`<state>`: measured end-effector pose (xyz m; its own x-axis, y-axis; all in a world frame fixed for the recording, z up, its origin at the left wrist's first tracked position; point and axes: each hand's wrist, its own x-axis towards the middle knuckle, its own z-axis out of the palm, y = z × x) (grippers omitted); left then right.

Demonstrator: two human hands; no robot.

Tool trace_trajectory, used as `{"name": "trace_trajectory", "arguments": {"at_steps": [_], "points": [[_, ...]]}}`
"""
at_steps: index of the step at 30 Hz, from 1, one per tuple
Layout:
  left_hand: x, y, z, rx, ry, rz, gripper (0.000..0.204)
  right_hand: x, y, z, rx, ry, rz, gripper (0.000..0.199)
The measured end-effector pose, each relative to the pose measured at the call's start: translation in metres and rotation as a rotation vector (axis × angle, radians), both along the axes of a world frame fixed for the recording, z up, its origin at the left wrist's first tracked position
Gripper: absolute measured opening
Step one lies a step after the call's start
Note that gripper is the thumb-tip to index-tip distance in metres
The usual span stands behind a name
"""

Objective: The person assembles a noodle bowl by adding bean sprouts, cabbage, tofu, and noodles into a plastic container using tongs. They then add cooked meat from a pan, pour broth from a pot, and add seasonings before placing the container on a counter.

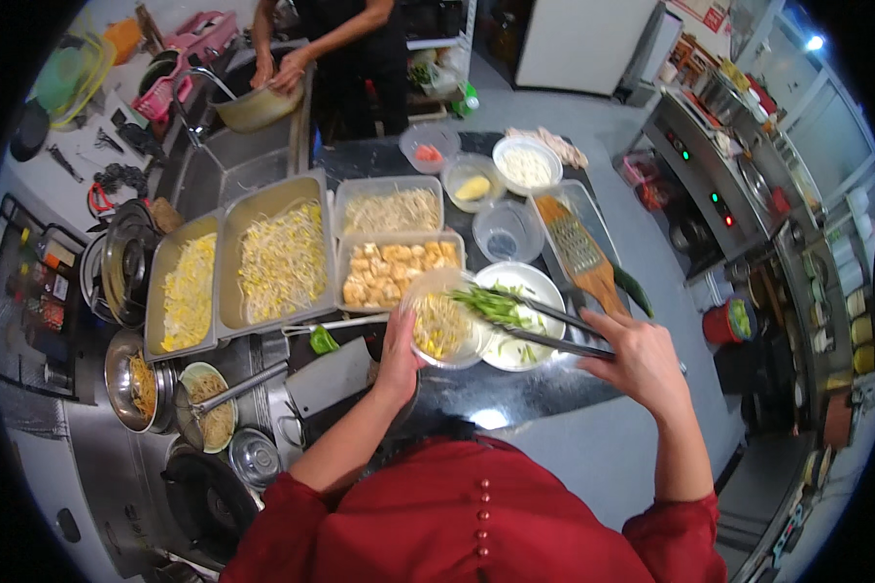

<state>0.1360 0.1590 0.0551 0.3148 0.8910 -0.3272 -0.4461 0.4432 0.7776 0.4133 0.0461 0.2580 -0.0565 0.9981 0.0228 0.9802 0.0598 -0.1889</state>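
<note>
My left hand (400, 350) holds a clear plastic bowl (444, 326) tilted up, with noodles and bean sprouts inside. Metal tongs (540, 325) are gripped in my right hand (642, 360); their tips pinch green vegetable strips (488, 303) over the bowl's rim. Just behind the bowl sits a white bowl (530, 291) with more green and pale vegetable pieces. Both hands hover above a dark counter (515, 389).
Steel trays of bean sprouts (282, 257) and yellow shreds (190, 291), tubs of sprouts (391, 209) and fried tofu (394, 272), small bowls and a wooden grater (578, 253) crowd the counter. Pots and a wok (204, 496) stand left. Another person (345, 49) works at a sink.
</note>
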Motion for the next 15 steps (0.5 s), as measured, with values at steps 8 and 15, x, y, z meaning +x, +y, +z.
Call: {"name": "trace_trajectory", "arguments": {"at_steps": [8, 15], "points": [[-0.013, 0.009, 0.022, -0.338, -0.274, -0.26, 0.066, 0.021, 0.003, 0.0, -0.006, 0.044, -0.188, 0.059], [-0.02, 0.0, 0.017, -0.149, -0.17, -0.064, 0.059, 0.035, 0.013, -0.118, -0.153, -0.247, -0.228, 0.061]]}}
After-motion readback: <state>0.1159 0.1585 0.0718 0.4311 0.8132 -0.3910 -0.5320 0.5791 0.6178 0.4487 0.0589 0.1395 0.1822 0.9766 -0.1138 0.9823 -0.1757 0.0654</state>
